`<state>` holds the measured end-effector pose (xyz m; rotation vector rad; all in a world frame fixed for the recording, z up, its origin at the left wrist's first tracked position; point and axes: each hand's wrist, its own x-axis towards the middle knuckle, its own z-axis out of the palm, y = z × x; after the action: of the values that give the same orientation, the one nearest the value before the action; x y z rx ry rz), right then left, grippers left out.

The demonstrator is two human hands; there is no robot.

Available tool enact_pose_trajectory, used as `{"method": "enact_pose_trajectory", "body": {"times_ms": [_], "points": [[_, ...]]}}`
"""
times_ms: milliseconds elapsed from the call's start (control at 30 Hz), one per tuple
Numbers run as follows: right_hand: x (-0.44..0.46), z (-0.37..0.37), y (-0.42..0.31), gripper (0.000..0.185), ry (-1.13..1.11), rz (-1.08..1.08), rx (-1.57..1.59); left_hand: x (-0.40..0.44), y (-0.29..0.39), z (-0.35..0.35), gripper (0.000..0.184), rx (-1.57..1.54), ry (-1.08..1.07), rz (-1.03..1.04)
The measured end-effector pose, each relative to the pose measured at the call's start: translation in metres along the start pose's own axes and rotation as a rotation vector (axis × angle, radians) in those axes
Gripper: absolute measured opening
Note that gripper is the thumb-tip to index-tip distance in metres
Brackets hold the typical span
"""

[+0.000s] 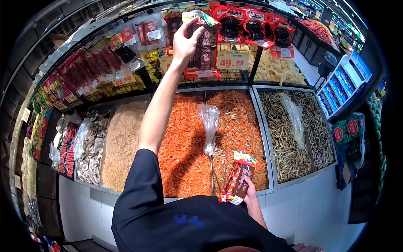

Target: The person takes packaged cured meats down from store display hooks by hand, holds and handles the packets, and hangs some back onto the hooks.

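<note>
My left hand (pixel 184 45) reaches up to the wire rack, its thumb and fingers closed at the top of a red-edged food packet (pixel 206 50) that shows dark brown pieces through its window. The packet hangs upright against the rack, above a price card (pixel 232 61). Lower down, my right hand (pixel 250 191) grips a small stack of similar red packets (pixel 239 178) by their right side, held in front of my body over the near edge of the bins. How many packets are in that stack I cannot tell.
Red packs of dark food (pixel 255 31) hang to the right on the rack, and dark red packs (pixel 94 65) to the left. Below lie metal-edged bins of orange dried shrimp (pixel 180 143), pale dried shrimp (pixel 125 143) and small dried fish (pixel 285 143). A plastic bag (pixel 208 124) covers a scoop.
</note>
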<state>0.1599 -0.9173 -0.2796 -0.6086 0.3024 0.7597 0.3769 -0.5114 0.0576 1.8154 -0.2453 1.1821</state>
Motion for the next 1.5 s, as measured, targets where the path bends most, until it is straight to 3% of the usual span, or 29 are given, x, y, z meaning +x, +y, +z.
{"method": "enact_pose_trajectory", "body": {"times_ms": [367,433,500,567,667,967,1067,1200,1333,1433,1467,1500], "points": [[0.001,-0.008,0.001,0.033,-0.013,0.008,0.028,0.021,-0.035,0.014,0.048,0.177,0.049,0.094],[0.000,-0.004,-0.001,0.035,-0.031,0.009,0.032,0.021,-0.036,0.013,0.045,0.252,0.044,-0.006],[-0.002,0.002,-0.002,0.036,-0.030,0.009,0.010,0.020,-0.030,0.013,0.044,0.270,0.048,0.033],[-0.002,0.001,-0.002,0.036,-0.028,0.011,-0.001,0.018,-0.017,0.013,0.042,0.306,0.034,-0.095],[-0.002,0.000,-0.001,0.037,-0.027,0.024,-0.009,0.027,-0.047,0.015,0.042,0.163,0.013,-0.054],[0.002,-0.009,0.001,0.034,0.019,0.023,0.014,0.066,-0.089,0.032,0.044,0.308,0.090,-0.119],[0.004,-0.011,0.001,0.034,0.027,0.002,0.011,0.089,-0.115,0.035,0.052,0.519,-0.019,-0.226],[0.006,-0.015,0.001,0.035,0.051,-0.020,0.001,0.103,-0.101,0.034,0.072,0.959,-0.320,-0.435],[0.004,-0.015,0.001,0.035,0.055,-0.015,0.000,0.047,-0.053,0.028,0.065,1.014,-0.441,-0.375],[0.005,-0.016,0.002,0.034,0.037,-0.005,0.006,-0.065,-0.049,0.021,0.055,0.597,-0.493,-0.277],[0.007,-0.017,0.002,0.033,0.018,0.004,-0.003,-0.108,-0.018,0.020,0.052,0.374,-0.619,-0.409],[0.011,-0.015,0.002,0.033,0.010,-0.002,0.004,-0.162,-0.029,0.023,0.048,0.283,-0.726,-0.373]]}}
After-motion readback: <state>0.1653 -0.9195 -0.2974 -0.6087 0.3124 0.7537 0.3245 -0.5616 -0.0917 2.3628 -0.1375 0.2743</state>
